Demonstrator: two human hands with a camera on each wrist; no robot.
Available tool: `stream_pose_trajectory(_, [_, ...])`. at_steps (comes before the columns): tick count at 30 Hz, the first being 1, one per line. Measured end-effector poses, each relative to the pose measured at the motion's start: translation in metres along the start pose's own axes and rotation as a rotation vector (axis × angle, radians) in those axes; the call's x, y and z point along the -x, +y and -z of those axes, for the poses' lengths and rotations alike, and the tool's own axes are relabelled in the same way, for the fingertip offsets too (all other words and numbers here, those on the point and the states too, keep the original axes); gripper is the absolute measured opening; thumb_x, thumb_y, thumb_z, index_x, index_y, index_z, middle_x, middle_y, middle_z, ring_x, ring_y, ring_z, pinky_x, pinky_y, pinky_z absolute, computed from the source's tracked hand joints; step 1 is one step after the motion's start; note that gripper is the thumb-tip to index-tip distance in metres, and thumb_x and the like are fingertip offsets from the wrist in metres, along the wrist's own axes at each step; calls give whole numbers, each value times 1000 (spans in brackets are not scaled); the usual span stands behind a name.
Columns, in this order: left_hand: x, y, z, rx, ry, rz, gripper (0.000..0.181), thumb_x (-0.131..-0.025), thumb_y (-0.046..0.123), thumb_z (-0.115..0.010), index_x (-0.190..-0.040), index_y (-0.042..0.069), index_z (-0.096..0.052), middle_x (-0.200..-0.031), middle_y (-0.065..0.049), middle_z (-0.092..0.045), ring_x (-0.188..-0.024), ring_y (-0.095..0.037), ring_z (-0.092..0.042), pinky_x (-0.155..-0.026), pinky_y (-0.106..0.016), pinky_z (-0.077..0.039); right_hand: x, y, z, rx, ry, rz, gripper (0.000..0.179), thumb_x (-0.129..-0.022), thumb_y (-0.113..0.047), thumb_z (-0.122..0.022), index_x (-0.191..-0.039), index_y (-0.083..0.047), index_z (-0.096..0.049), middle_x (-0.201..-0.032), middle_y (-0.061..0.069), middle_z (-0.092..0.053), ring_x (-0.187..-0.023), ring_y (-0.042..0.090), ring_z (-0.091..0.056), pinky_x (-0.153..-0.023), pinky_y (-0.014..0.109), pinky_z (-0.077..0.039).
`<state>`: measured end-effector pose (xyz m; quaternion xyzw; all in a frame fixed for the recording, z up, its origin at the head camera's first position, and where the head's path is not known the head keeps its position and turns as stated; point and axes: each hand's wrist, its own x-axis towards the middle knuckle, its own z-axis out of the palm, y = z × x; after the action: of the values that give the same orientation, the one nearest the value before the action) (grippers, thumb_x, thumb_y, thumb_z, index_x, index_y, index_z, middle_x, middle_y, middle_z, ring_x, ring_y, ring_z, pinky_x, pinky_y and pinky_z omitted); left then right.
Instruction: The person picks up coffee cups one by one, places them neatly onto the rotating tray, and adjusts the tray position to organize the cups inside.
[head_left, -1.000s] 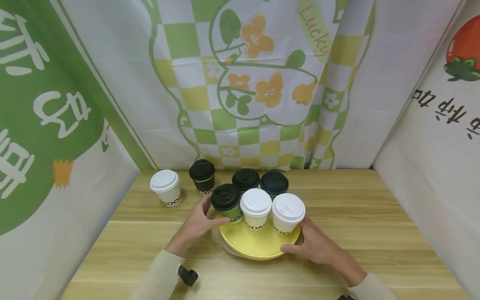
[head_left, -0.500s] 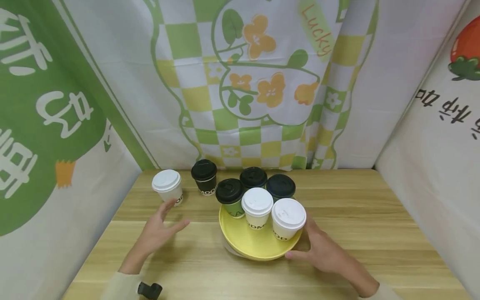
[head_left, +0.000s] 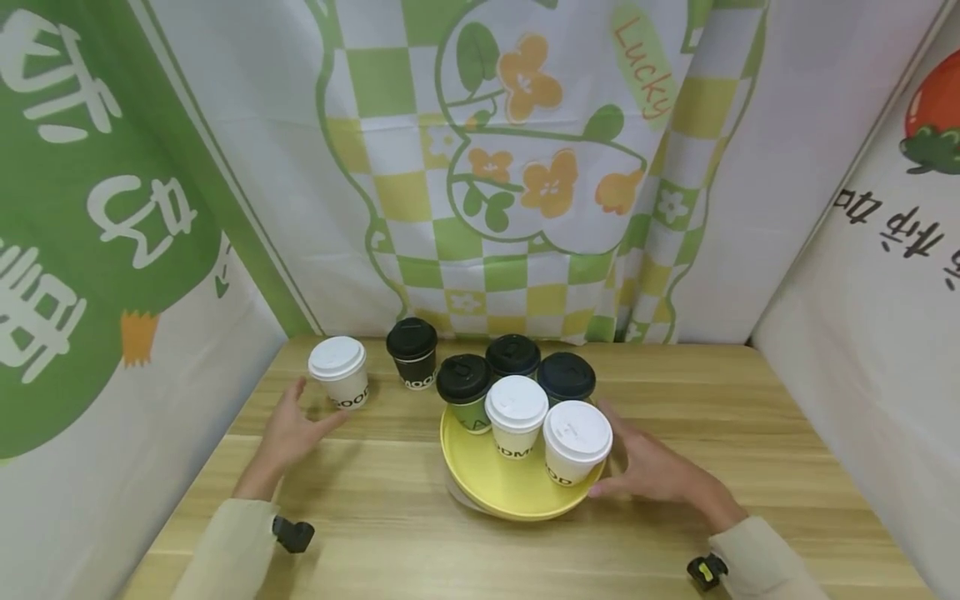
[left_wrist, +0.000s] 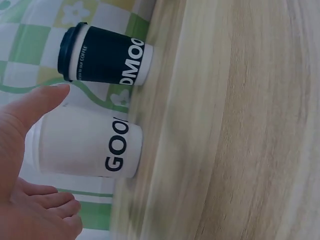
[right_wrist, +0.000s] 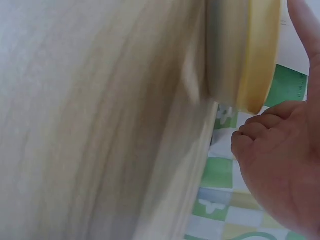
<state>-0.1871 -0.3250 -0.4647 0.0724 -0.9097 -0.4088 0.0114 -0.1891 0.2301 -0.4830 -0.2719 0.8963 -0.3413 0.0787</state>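
Observation:
My left hand [head_left: 288,429] is at a white lidded paper cup [head_left: 345,385] on the wooden table. Thumb and fingers are spread apart on either side of the cup, not closed round it, as the left wrist view [left_wrist: 90,145] also shows. Beside that cup stands a black lidded cup [head_left: 414,358]. My right hand [head_left: 652,467] is at the right rim of a round yellow tray [head_left: 495,492], thumb and fingers loosely bent. On the tray are two white-lidded cups, the middle one [head_left: 516,421] and the right one [head_left: 573,450], a green cup [head_left: 468,400] and two more dark-lidded cups behind.
Under the yellow tray shows a pale round base [head_left: 459,493]. A checkered curtain [head_left: 495,275] hangs along the table's back edge. Printed fabric walls close in the left [head_left: 247,333] and right [head_left: 847,325] sides.
My left hand has left the tray's left side and gone left to the white cup. The tray with its cups has turned a little clockwise. My right hand has stayed near the rim.

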Motion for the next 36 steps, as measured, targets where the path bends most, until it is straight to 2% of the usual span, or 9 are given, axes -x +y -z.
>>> stream_pose_trajectory(4, [-11, -2, -5, 53, -3, 19, 129, -90, 50, -82, -167, -3, 6, -173, -36, -4, -159, -58, -12, -126, -74, -20, -2, 2, -3, -38, 4, 11, 143, -71, -60, -92, -169, 0, -8, -174, 30, -14, -159, 47, -27, -127, 63, -26])
stream_pose_trajectory(9, [-22, -6, -9, 127, 13, 23, 127, -91, 51, -81, -169, 6, 7, -176, -28, 0, -162, -52, -8, -127, -75, -18, -2, 1, -6, -25, 19, 6, 142, -73, -60, -91, -168, 4, -7, -172, 34, -13, -157, 52, -27, -126, 65, -25])
stream_pose_trajectory(16, [-32, -10, -15, 213, 65, 18, 124, -89, 47, -84, -169, 4, 0, -176, -26, -8, -163, -48, -12, -130, -71, -17, 1, -7, -12, -46, 47, 13, 140, -72, -53, -94, -169, -2, -7, -174, 28, -18, -159, 47, -27, -127, 63, -24])
stream_pose_trajectory(20, [-36, -10, -19, 258, 99, 25, 119, -90, 43, -85, -169, 2, -6, -176, -26, -14, -164, -45, -16, -132, -65, -17, 5, -14, -19, -38, 79, -6, 141, -73, -57, -93, -169, 1, -8, -173, 30, -19, -158, 49, -28, -126, 65, -27])
stream_pose_trajectory(26, [-42, -11, -20, 267, 124, 1, 114, -91, 39, -85, -168, 1, -11, -174, -26, -21, -163, -44, -21, -134, -60, -20, 13, -30, -30, -50, 114, -67, 140, -75, -59, -92, -169, -2, -5, -171, 29, -26, -157, 47, -32, -126, 67, -29])
stream_pose_trajectory(30, [-46, -11, -22, 257, 131, -12, 112, -91, 38, -85, -168, 1, -13, -174, -26, -23, -162, -44, -22, -134, -58, -21, 20, -42, -34, -26, 140, -107, 139, -77, -58, -90, -168, 1, -4, -171, 32, -22, -157, 49, -31, -126, 67, -28])
stream_pose_trajectory(36, [-50, -11, -25, 255, 140, -23, 109, -92, 34, -84, -168, 1, -14, -174, -26, -22, -163, -43, -22, -134, -57, -21, 29, -53, -37, 18, 132, -156, 137, -81, -64, -84, -170, -5, 1, -174, 31, -13, -158, 49, -26, -127, 66, -27])
